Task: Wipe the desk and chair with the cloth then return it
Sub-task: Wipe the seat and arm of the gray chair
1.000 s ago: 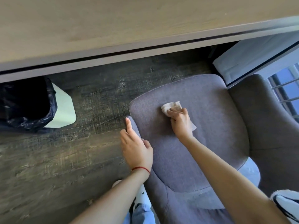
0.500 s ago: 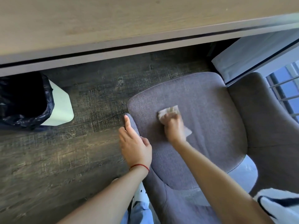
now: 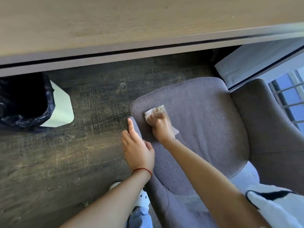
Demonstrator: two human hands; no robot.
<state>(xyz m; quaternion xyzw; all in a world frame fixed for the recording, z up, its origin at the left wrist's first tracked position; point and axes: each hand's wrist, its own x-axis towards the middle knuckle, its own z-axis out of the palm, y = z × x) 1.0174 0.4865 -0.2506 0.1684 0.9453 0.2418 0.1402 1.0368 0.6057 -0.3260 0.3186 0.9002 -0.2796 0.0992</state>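
A grey upholstered chair (image 3: 205, 122) stands in front of the light wooden desk (image 3: 131, 22). My right hand (image 3: 160, 125) presses a small white cloth (image 3: 154, 111) flat onto the left front part of the seat cushion, with the cloth showing beyond the fingers and a corner behind the palm. My left hand (image 3: 137, 147) grips the chair's left armrest edge (image 3: 135, 124), index finger stretched along it. The hand in motion is slightly blurred.
A white bin with a black liner (image 3: 32, 106) stands on the dark wood floor (image 3: 65, 153) at left, partly under the desk. A window with bars (image 3: 289, 102) lies right of the chair back. A black-and-white fabric (image 3: 276, 206) lies at lower right.
My right hand has slid the cloth leftward across the seat toward the left armrest. My left hand has kept its hold on the armrest.
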